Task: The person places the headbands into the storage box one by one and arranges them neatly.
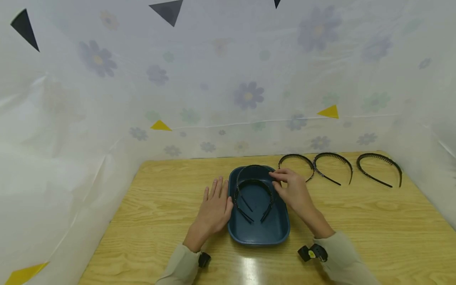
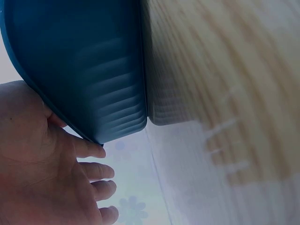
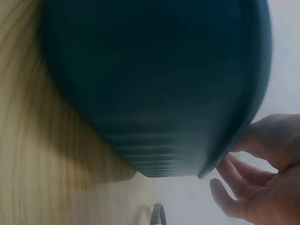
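Observation:
A dark blue plastic basin stands on the wooden table in front of me. My left hand lies along its left side, fingers straight, thumb touching the rim; the left wrist view shows that hand against the basin's edge. Over the basin's far right rim, my right hand pinches a thin black headband between thumb and fingers. Its grip point is partly hidden, and in the right wrist view the basin wall covers the fingertips of the hand. Below it, black headbands lie inside the basin, seemingly nested.
Three black toothed headbands stand in a row at the table's far right: a left one, a middle one and a right one. White flowered sheeting encloses the wooden table at the back and sides.

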Motion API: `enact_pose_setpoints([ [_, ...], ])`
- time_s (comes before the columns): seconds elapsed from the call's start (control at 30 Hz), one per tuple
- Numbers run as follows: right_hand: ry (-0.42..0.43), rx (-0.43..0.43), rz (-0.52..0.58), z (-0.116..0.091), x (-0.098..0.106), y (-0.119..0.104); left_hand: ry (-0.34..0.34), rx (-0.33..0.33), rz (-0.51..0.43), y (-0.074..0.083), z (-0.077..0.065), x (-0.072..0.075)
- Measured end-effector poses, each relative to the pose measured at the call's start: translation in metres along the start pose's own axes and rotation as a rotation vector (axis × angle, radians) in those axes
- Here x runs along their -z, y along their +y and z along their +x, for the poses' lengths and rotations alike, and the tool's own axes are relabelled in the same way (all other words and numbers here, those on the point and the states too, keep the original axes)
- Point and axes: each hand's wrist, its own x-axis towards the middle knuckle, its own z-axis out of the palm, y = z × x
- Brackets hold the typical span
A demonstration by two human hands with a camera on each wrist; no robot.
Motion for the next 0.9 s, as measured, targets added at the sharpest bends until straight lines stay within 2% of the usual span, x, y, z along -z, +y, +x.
enact_pose_setpoints([
  [0.53, -0.052, 0.006, -0.072, -0.001, -0.013, -0.001, 0.027, -0.017, -0.024, 0.000, -0.001, 0.000],
  [0.9, -0.110, -0.010, -0.096, -0.001, -0.020, -0.006, 0.005, 0.002, -0.010, 0.000, 0.000, 0.000],
])
